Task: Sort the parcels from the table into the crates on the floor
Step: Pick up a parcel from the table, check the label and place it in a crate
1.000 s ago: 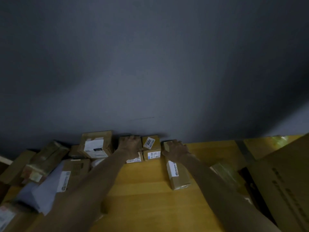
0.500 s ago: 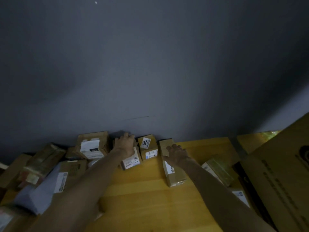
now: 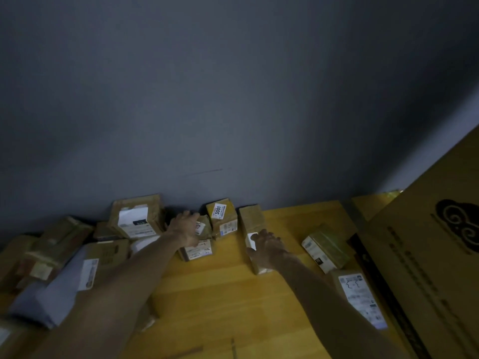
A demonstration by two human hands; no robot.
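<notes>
Cardboard parcels lie on a yellow wooden table (image 3: 220,294) against a grey wall. My left hand (image 3: 185,230) reaches to the back and grips a small labelled parcel (image 3: 198,251), fingers curled over its top. That parcel is tilted against a box marked 3001 (image 3: 221,216). Over the middle of a long narrow parcel (image 3: 251,218), which lies flat and points toward the wall, my right hand (image 3: 267,246) is draped, thumb on its left side and fingers across its top. No crates are in view.
A heap of parcels fills the left: a taped box (image 3: 136,218) and a grey mailer bag (image 3: 46,299). Two labelled parcels (image 3: 326,248) (image 3: 360,296) lie at the right, beside a big printed carton (image 3: 427,255) leaning past the table's right edge.
My left hand has tilted the small parcel and drawn it a little toward me. My right hand slid back along the long parcel from its far end to its middle.
</notes>
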